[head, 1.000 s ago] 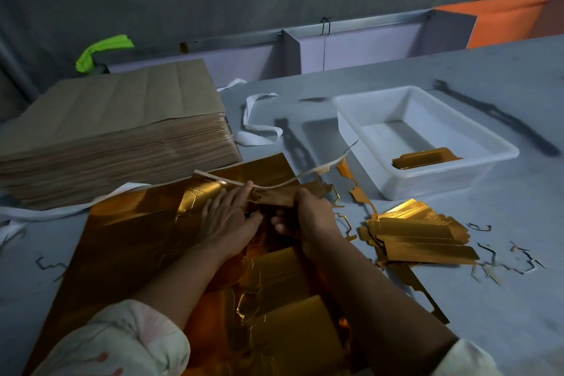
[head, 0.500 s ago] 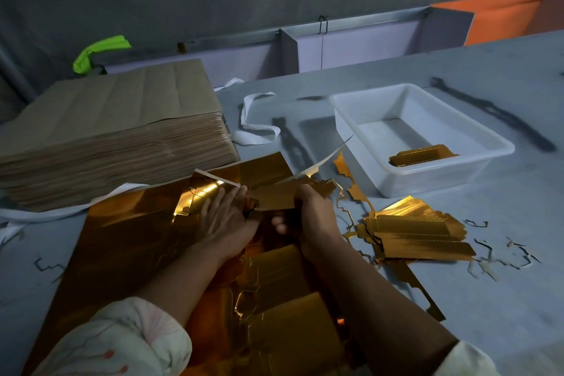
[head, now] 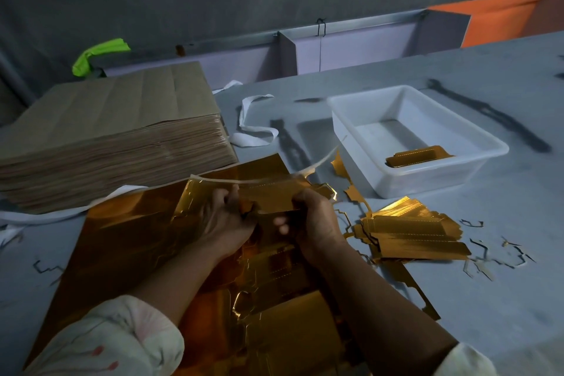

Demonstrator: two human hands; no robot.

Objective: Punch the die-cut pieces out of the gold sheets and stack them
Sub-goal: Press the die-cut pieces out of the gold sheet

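Note:
A large gold sheet (head: 128,241) lies on the grey table in front of me, partly torn, with loosened die-cut shapes near my forearms. Both hands work at its far edge. My left hand (head: 222,220) grips the sheet's lifted far edge with curled fingers. My right hand (head: 314,217) pinches a gold die-cut piece (head: 274,195) that stands up between the two hands. A loose pile of punched gold pieces (head: 412,238) lies to the right of my right hand. One more gold piece (head: 418,156) rests inside the white tray (head: 348,131).
A thick stack of brown-backed sheets (head: 106,137) fills the left rear. White paper strips (head: 256,131) curl between the stack and the tray. Thin scrap offcuts (head: 494,253) litter the table at the right. A low partition (head: 335,46) runs along the back.
Both hands have lifted the sheet's far edge higher. My left hand's fingers, flat on the sheet before, have curled round the edge. The piece between the hands now stands more upright.

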